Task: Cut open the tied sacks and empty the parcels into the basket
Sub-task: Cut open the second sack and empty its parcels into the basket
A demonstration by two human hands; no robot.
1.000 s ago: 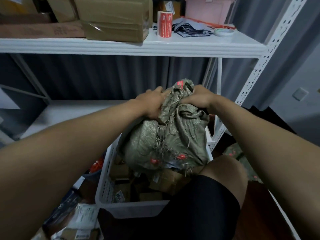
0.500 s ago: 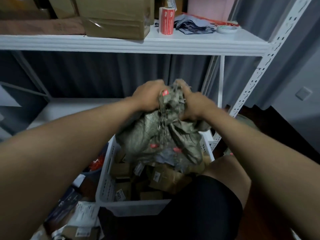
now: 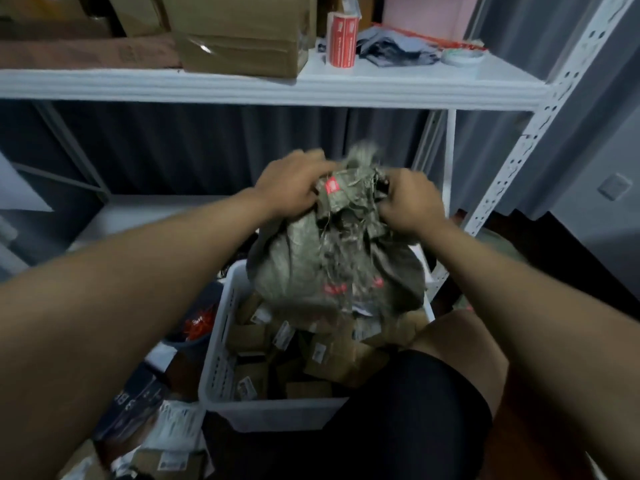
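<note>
A grey-green woven sack (image 3: 311, 268) with red printing hangs upside down over a white slatted basket (image 3: 221, 358). My left hand (image 3: 294, 188) grips the bunched top of the sack on its left side. Across from it my right hand (image 3: 412, 202) grips the same bunch on the right. Several brown cardboard parcels (image 3: 325, 355) with white labels lie heaped in the basket under the sack's mouth. My knee in black shorts (image 3: 433, 382) covers the basket's near right corner.
A white metal shelf (image 3: 381, 88) spans overhead with cardboard boxes (image 3: 239, 32), a red label roll (image 3: 343, 39) and a tape roll (image 3: 462, 58). Its perforated upright (image 3: 519, 147) stands at the right. Loose parcels and bags (image 3: 166, 434) litter the floor left of the basket.
Both hands have gathered the sack's top tighter and lifted it a little. The sack looks slacker and more parcels show in the basket beneath it.
</note>
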